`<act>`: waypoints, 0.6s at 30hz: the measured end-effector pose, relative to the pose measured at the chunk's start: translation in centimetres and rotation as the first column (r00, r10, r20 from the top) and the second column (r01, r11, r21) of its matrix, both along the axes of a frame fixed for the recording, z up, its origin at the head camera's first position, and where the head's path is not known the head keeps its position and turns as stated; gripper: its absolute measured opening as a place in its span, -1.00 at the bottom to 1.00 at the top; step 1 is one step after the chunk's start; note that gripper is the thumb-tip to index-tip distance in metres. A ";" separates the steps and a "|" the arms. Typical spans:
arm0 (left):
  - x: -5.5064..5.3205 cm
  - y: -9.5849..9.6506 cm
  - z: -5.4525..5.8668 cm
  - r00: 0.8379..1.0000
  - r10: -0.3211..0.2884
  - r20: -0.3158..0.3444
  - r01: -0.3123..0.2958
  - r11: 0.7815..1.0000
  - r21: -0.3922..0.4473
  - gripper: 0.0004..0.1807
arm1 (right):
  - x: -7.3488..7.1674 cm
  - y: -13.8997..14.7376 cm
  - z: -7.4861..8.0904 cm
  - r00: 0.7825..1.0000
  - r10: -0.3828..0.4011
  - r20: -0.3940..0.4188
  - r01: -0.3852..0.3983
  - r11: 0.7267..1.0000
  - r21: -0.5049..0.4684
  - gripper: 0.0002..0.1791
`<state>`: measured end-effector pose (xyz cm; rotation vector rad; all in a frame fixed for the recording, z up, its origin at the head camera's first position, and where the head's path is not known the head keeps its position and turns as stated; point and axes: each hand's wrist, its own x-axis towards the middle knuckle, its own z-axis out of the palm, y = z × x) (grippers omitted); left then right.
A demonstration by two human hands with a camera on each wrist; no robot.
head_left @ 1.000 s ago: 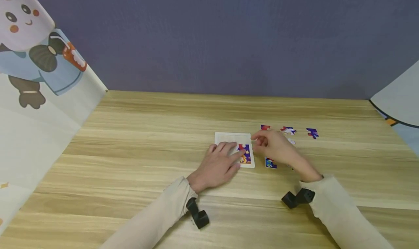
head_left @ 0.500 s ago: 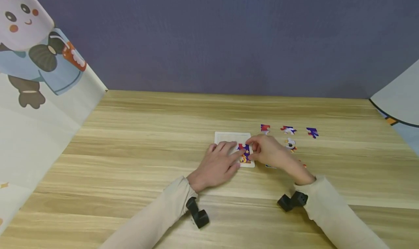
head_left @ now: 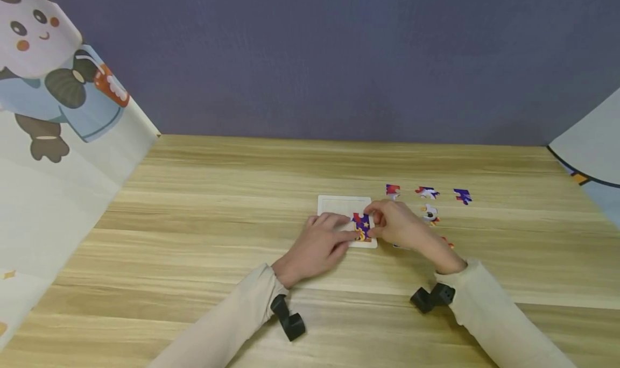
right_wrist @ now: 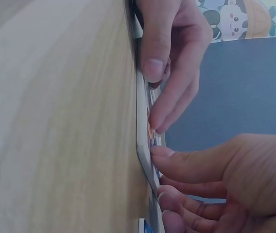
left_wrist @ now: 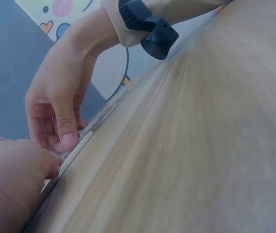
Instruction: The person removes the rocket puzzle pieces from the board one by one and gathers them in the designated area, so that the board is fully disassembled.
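Observation:
A white puzzle tray (head_left: 343, 202) lies on the table in the head view, with purple, red and yellow puzzle pieces joined in its lower right corner. My left hand (head_left: 322, 244) rests flat across the tray's lower left, its index finger extended onto the pieces. At the tray's right side my right hand (head_left: 399, 225) has thumb and index finger around a purple starred puzzle piece (head_left: 364, 221); the exact contact is partly hidden. Right wrist view: the thumb (right_wrist: 186, 165) lies over the tray's edge and the other fingers bend beside it.
Loose puzzle pieces lie right of the tray: a red one (head_left: 393, 190), a white-and-purple one (head_left: 427, 192), a purple one (head_left: 462, 196) and one with a white bird (head_left: 429, 212). More show partly beneath my right hand. A dark wall (head_left: 310, 61) stands behind the wooden table (head_left: 232, 196).
My right hand has moved left from beside the tray onto its right edge, uncovering loose pieces behind. The left index finger has shifted slightly down over the joined pieces.

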<state>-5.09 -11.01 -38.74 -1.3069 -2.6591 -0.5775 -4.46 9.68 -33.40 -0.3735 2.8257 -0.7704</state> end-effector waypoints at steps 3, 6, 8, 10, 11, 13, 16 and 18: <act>0.0 -0.1 0.1 1.000 -0.003 -0.004 0.003 1.000 -0.003 -0.65 | 0.0 0.0 0.0 1.000 -0.002 0.003 0.002 1.000 0.001 -0.62; 0.0 0.0 0.2 1.000 0.000 -0.006 0.000 1.000 -0.014 -0.65 | 0.0 0.0 0.0 1.000 -0.006 0.011 0.006 1.000 0.002 -0.62; 0.0 0.0 0.2 1.000 0.003 0.000 -0.003 1.000 -0.019 -0.65 | 0.0 0.0 0.0 1.000 -0.008 0.013 0.008 1.000 0.002 -0.62; 0.1 0.0 0.2 1.000 0.004 0.003 -0.004 1.000 -0.021 -0.65 | 0.0 0.0 0.0 1.000 -0.009 0.012 0.009 1.000 0.003 -0.63; 0.0 0.0 0.2 1.000 0.005 0.007 -0.005 1.000 -0.021 -0.65 | 0.0 0.0 -0.1 1.000 -0.008 0.009 0.008 1.000 0.003 -0.63; 0.1 0.0 0.2 1.000 0.006 0.008 -0.006 1.000 -0.019 -0.65 | 0.0 0.0 -0.1 1.000 -0.005 -0.001 0.005 1.000 0.002 -0.63; 0.1 0.0 0.2 1.000 0.007 0.009 -0.007 1.000 -0.018 -0.65 | 0.0 0.1 -0.2 1.000 0.000 -0.015 0.000 1.000 0.000 -0.64; 0.1 0.0 0.2 1.000 0.009 0.010 -0.009 1.000 -0.018 -0.65 | 0.0 0.0 -0.2 1.000 0.003 -0.024 -0.003 1.000 -0.001 -0.65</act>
